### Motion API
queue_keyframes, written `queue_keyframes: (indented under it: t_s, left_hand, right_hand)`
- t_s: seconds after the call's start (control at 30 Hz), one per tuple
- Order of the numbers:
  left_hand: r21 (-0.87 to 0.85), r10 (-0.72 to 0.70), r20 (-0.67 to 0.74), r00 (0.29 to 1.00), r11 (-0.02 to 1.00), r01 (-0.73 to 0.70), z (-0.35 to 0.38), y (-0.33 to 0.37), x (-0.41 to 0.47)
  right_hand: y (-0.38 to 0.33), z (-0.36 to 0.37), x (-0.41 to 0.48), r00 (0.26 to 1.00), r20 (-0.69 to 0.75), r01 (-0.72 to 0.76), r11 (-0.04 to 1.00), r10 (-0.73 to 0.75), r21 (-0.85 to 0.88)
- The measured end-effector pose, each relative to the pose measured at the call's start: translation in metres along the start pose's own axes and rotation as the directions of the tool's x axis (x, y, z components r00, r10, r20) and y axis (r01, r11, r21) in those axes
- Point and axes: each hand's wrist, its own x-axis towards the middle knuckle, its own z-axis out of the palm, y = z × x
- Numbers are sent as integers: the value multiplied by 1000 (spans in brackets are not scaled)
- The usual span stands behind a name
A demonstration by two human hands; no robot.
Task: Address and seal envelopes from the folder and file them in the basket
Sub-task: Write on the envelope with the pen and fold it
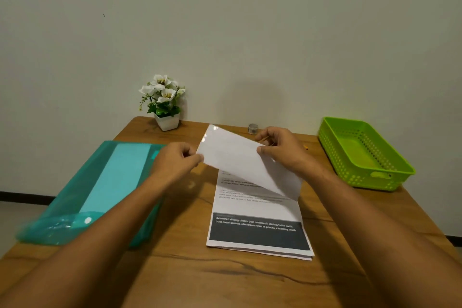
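Above printed sheets (260,232), both hands (175,162) pinching glossy white envelope (237,155)

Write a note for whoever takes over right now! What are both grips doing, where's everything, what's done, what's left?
Left grip pinches the white envelope at its left edge; right grip pinches its right side. It is held above the printed sheets on the table.
Teal folder lies on the left, green basket on the right.
Done: one envelope is in hand. No writing shows on its facing side, and no envelopes show in the basket.
Left: address it, seal it, file it.
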Motion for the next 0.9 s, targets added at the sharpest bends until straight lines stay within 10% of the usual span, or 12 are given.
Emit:
queue_keyframes:
  t_s: [0.27, 0.6, 0.9]
  left_hand:
    - [460, -66, 56, 996, 887, 33, 1, -42, -7]
    - [415, 160, -57, 985, 901, -122, 16, -68, -27]
    - [551, 365, -21, 931, 781, -294, 23, -77, -29]
  right_hand:
    - [16, 48, 17, 991, 133, 25, 966, 10, -259]
    - [36, 67, 16, 983, 183, 110, 862, -20, -496]
    - [0, 134, -2, 795, 459, 607, 542, -397, -582]
